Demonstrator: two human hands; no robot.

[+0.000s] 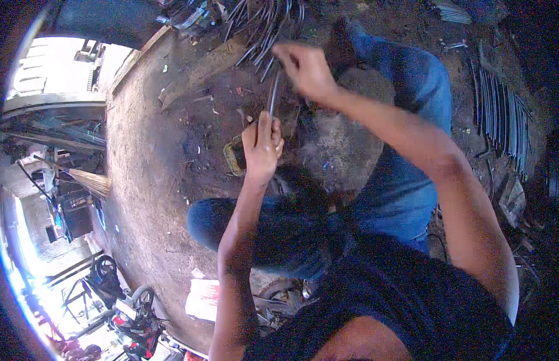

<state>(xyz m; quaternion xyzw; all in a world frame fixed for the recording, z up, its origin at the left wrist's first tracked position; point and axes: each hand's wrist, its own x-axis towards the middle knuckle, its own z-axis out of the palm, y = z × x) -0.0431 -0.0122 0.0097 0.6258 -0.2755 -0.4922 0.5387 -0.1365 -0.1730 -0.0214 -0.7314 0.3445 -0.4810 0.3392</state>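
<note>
My left hand (264, 144) is closed around the lower end of a slim grey metal rod (273, 96), which points away from me. Close to the rod's far end, my right hand (308, 71) has its fingers curled, slightly smeared by motion. Whatever lies between those fingers is too blurred to make out. Just beyond both hands, a loose bundle of dark metal rods (264, 30) lies on the ground. A yellowish, ring-like piece (233, 157) rests beside my left wrist.
Many straight rods (502, 114) lie side by side at the right. My bent legs in jeans (406, 78) frame the work spot. At the left are a straw broom (90, 180) and a motorcycle (135, 328). A white and red packet (202, 299) lies near my left arm.
</note>
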